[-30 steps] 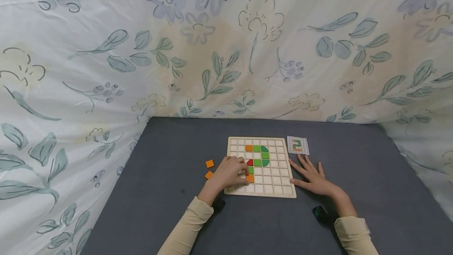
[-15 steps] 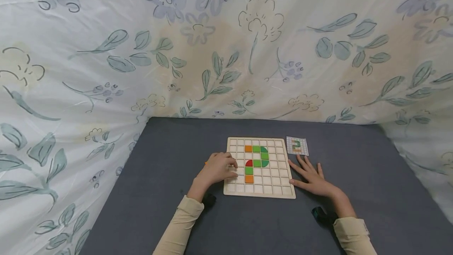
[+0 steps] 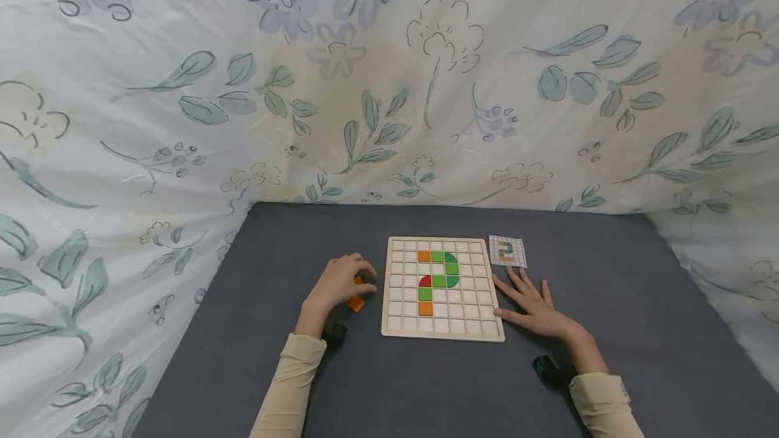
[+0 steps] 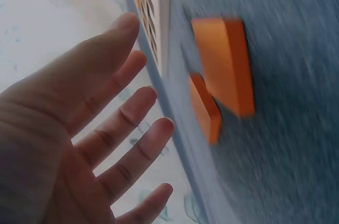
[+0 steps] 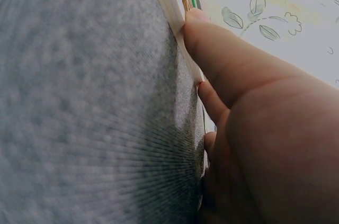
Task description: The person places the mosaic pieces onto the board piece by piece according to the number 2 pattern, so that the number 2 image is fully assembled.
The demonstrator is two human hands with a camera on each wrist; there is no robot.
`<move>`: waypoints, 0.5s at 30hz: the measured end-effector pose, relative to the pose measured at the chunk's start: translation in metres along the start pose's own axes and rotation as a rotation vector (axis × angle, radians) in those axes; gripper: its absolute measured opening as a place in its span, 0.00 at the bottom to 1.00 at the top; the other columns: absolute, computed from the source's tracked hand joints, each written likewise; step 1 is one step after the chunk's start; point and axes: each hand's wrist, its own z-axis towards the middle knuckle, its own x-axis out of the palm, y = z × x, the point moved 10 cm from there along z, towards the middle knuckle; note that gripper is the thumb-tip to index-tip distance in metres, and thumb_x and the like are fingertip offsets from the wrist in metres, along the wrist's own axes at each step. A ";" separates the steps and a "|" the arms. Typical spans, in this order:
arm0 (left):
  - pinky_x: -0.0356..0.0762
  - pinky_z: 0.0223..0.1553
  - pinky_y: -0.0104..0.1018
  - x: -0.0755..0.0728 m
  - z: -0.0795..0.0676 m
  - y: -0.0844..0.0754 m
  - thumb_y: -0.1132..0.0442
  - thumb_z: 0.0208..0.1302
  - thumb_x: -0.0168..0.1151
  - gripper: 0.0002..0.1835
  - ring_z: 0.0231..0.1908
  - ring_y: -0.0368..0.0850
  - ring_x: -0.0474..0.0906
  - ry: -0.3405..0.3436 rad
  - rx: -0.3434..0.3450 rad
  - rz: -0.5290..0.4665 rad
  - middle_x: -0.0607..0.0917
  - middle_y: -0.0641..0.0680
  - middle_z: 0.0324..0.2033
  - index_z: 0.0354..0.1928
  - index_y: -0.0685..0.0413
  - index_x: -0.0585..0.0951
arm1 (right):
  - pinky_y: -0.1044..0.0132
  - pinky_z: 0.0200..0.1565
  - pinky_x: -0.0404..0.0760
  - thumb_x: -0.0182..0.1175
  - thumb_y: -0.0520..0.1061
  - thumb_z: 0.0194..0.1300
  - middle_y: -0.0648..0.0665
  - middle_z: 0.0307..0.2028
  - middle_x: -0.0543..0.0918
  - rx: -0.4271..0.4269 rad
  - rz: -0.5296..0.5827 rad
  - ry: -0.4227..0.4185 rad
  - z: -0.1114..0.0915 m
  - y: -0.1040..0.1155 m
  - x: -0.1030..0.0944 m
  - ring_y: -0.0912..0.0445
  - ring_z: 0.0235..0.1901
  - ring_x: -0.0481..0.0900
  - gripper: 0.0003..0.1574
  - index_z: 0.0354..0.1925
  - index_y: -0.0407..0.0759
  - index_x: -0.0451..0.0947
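My left hand (image 3: 341, 281) hovers left of the board, its fingers spread and holding nothing. Two orange square tiles (image 4: 225, 65) lie on the cloth close by it; in the head view one orange tile (image 3: 356, 303) shows below the hand and the other is partly covered. The wooden grid board (image 3: 462, 309) carries a curved figure of orange, green and red tiles, with a red rounded tile (image 3: 425, 282) at its bend. My right hand (image 3: 535, 306) lies flat with fingers spread, thumb and fingertip touching the board's right edge.
A small printed card (image 3: 508, 251) with a coloured figure lies beyond the right hand, beside the board's upper right corner. Dark grey cloth (image 3: 426, 384) covers the table. A floral curtain (image 3: 389, 86) hangs behind and at both sides.
My left hand has moved left off the board to the loose orange tiles, uncovering the tiles it hid on the board. The right hand stays at the board's edge.
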 end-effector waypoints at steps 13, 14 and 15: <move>0.69 0.52 0.56 -0.003 -0.003 0.031 0.51 0.48 0.72 0.16 0.39 0.45 0.75 -0.017 -0.068 0.048 0.79 0.46 0.36 0.40 0.44 0.84 | 0.29 0.59 0.23 0.56 0.59 0.63 0.33 0.71 0.41 -0.016 0.010 -0.013 -0.001 0.002 -0.002 0.33 0.69 0.32 0.45 0.71 0.49 0.51; 0.69 0.52 0.56 -0.003 -0.004 0.032 0.51 0.48 0.72 0.16 0.39 0.45 0.75 -0.016 -0.074 0.050 0.79 0.46 0.36 0.40 0.44 0.84 | 0.30 0.59 0.22 0.57 0.59 0.63 0.33 0.71 0.41 -0.013 0.010 -0.013 -0.001 0.002 -0.001 0.34 0.69 0.32 0.45 0.71 0.49 0.51; 0.69 0.52 0.56 -0.003 -0.004 0.034 0.51 0.48 0.72 0.16 0.39 0.45 0.75 -0.014 -0.081 0.050 0.79 0.46 0.36 0.40 0.44 0.84 | 0.29 0.59 0.22 0.57 0.59 0.63 0.33 0.71 0.41 -0.017 0.012 -0.011 -0.001 0.002 -0.001 0.34 0.69 0.32 0.45 0.71 0.49 0.51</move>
